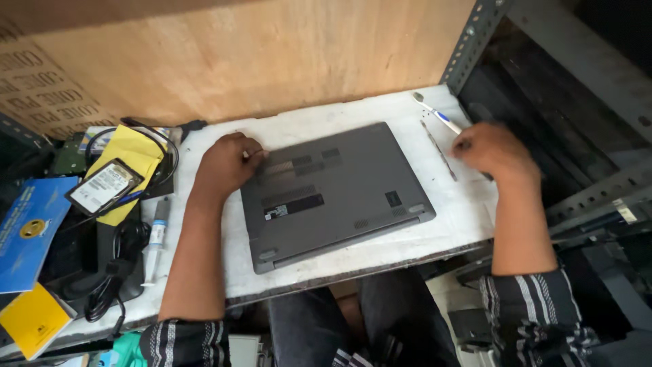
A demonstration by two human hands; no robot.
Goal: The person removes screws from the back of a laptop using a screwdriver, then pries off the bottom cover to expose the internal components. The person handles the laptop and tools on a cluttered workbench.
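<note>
Grey rectangular laptop [333,194], underside up beneath my left hand [227,163]: matt, smooth plastic or metal shell, I cannot tell which, with dark glossy labels. White worktop [380,255]: painted board, scuffed and stained, chipped along the front edge. Back panel [258,54]: bare plywood, rough grain. Slotted shelf upright [475,34]: grey painted metal. Thin flat strip [438,149] by my right hand [492,153]: dull metal. Yellow envelope [132,160]: matt paper. My sleeves: striped woven cloth.

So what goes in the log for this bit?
left hand: resting on grey laptop, underside up | right hand: at thin tool | surface: white table
</note>
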